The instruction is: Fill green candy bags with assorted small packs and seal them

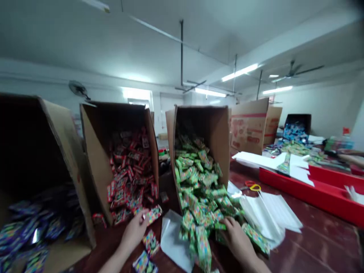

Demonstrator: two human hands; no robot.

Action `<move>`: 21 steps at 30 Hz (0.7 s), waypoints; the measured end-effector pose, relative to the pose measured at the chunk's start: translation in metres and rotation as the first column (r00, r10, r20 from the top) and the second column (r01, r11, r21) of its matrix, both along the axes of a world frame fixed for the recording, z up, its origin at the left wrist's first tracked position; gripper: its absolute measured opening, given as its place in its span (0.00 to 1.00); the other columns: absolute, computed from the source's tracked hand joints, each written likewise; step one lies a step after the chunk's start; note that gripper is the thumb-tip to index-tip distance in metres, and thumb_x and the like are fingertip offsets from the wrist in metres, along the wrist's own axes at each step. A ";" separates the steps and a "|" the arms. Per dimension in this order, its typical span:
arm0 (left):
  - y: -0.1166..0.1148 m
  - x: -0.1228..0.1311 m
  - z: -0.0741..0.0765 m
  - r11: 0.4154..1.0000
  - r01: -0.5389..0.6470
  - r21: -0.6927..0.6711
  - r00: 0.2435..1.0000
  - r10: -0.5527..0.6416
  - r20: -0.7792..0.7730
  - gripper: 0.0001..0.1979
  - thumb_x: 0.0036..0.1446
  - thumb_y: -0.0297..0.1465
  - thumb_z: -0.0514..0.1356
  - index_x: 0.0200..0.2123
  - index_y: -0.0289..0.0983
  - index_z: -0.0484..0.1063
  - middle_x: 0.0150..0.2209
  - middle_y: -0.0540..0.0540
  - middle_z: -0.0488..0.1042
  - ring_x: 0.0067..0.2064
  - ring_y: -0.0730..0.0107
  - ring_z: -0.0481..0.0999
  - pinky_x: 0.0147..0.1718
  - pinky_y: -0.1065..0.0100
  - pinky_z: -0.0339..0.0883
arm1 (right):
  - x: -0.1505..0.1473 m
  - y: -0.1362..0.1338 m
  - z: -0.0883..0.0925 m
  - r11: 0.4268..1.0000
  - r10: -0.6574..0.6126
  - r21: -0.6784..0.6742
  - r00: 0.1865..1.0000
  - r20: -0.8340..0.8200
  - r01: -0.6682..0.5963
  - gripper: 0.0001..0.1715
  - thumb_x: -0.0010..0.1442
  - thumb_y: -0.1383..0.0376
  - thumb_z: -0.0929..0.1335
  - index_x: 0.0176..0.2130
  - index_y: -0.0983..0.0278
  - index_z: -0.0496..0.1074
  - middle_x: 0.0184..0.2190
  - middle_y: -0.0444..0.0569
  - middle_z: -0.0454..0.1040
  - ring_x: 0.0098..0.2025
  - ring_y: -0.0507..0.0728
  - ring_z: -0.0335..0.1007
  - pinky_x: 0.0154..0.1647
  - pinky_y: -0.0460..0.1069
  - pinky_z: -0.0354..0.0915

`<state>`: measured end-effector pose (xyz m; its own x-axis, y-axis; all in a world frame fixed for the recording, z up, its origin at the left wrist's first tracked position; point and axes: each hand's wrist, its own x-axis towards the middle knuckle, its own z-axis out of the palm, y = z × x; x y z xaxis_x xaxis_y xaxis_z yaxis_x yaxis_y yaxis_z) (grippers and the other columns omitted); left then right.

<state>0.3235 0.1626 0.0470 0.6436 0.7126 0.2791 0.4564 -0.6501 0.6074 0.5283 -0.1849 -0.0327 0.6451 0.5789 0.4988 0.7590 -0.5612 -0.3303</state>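
Observation:
My left hand [135, 230] is closed round small red packets [153, 214] at the mouth of the middle tipped cardboard box [93, 151], which holds many red packets [131, 178]. Fingers curled, my right hand [236, 237] reaches into the pile of green packets [199, 204] spilling from the right tipped box [218, 129]. A clear plastic bag [173, 242] lies flat on the dark red table between my hands. A few loose packets [150, 242] rest near my left wrist.
A third tipped box [57, 136] at the left holds blue packets [25, 231]. White bags [270, 216], scissors with red and yellow handles [253, 185], a long red tray [318, 193] and more boxes [250, 125] stand to the right. Another person's arm [351, 159] shows far right.

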 end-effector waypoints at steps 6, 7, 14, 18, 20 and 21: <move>-0.028 -0.019 -0.005 0.905 0.181 -0.385 0.944 -0.050 0.325 0.31 0.49 0.57 0.60 0.48 0.41 0.74 0.31 0.47 0.77 0.35 0.56 0.79 0.34 0.62 0.74 | 0.014 0.007 -0.011 0.970 0.118 0.227 0.987 -0.112 -0.090 0.16 0.64 0.63 0.63 0.46 0.52 0.76 0.48 0.51 0.77 0.50 0.65 0.77 0.51 0.58 0.74; -0.039 -0.029 -0.004 0.878 0.203 -0.434 0.942 -0.054 0.333 0.33 0.49 0.57 0.60 0.49 0.40 0.73 0.32 0.46 0.78 0.34 0.57 0.79 0.32 0.63 0.73 | 0.011 0.000 -0.007 0.956 0.136 0.279 0.981 -0.138 -0.093 0.15 0.64 0.61 0.63 0.45 0.54 0.76 0.48 0.53 0.77 0.50 0.65 0.77 0.51 0.58 0.74; -0.156 -0.111 0.005 0.725 0.368 -0.582 0.909 -0.411 0.062 0.28 0.63 0.49 0.55 0.60 0.39 0.71 0.41 0.44 0.80 0.43 0.59 0.79 0.42 0.64 0.73 | -0.052 -0.109 0.014 0.904 0.146 0.404 0.791 -0.595 0.137 0.36 0.63 0.49 0.68 0.63 0.62 0.56 0.44 0.55 0.78 0.43 0.63 0.78 0.42 0.58 0.76; -0.222 -0.118 -0.006 0.514 0.632 -0.580 0.599 -0.799 -0.054 0.21 0.69 0.36 0.51 0.62 0.47 0.69 0.60 0.48 0.74 0.59 0.62 0.73 0.60 0.63 0.63 | -0.105 -0.157 0.005 0.975 0.215 0.217 0.498 -0.840 -0.054 0.27 0.65 0.49 0.68 0.56 0.60 0.62 0.45 0.53 0.79 0.42 0.61 0.78 0.40 0.55 0.75; -0.246 -0.109 -0.018 0.460 0.688 -0.562 0.481 -0.868 -0.122 0.23 0.69 0.34 0.53 0.65 0.47 0.65 0.60 0.47 0.74 0.58 0.62 0.74 0.59 0.62 0.65 | -0.127 -0.170 -0.002 0.987 0.133 0.058 0.576 -0.807 -0.147 0.26 0.66 0.50 0.67 0.57 0.59 0.65 0.48 0.55 0.77 0.46 0.63 0.77 0.47 0.58 0.74; -0.255 -0.105 -0.024 0.473 0.696 -0.540 0.461 -0.871 -0.169 0.23 0.69 0.34 0.54 0.65 0.46 0.65 0.58 0.46 0.75 0.56 0.60 0.76 0.57 0.62 0.67 | -0.135 -0.174 -0.004 0.991 0.073 -0.024 0.676 -0.733 -0.133 0.28 0.66 0.49 0.67 0.59 0.59 0.65 0.50 0.56 0.76 0.50 0.64 0.76 0.50 0.61 0.73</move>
<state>0.2188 -0.0926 0.0230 0.9463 -0.1871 -0.2637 0.0924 -0.6251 0.7750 0.3934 -0.3592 -0.0365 0.7206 0.6775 -0.1472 0.3488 -0.5378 -0.7676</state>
